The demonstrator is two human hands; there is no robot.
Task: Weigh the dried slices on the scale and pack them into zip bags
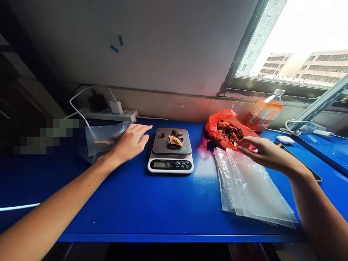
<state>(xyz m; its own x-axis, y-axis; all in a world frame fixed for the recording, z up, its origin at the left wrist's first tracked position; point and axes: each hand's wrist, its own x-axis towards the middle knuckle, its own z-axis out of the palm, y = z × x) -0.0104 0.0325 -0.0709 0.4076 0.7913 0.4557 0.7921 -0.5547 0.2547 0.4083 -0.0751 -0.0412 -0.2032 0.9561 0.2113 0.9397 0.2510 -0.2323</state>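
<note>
Several dried brown slices [174,140] lie on the metal plate of a white kitchen scale [170,165], whose display looks to read 9.0. My left hand [133,142] is just left of the scale, fingers stretched out and holding nothing. Partly behind that hand lies a clear bag [95,139] with dried pieces in it. My right hand [257,148] hovers at the near edge of a red plastic bag [213,127] full of dark dried slices [231,132]. Its fingers point left, and whether they grip anything is unclear. Beneath it lie several flat clear bags [250,188], fanned out.
An orange drink bottle [265,110] stands behind the red bag by the window. A white earbud case [285,140] and a phone [312,172] lie at the right. At the back left are a power strip [127,115] and a plugged-in charger [116,106] with a white cable.
</note>
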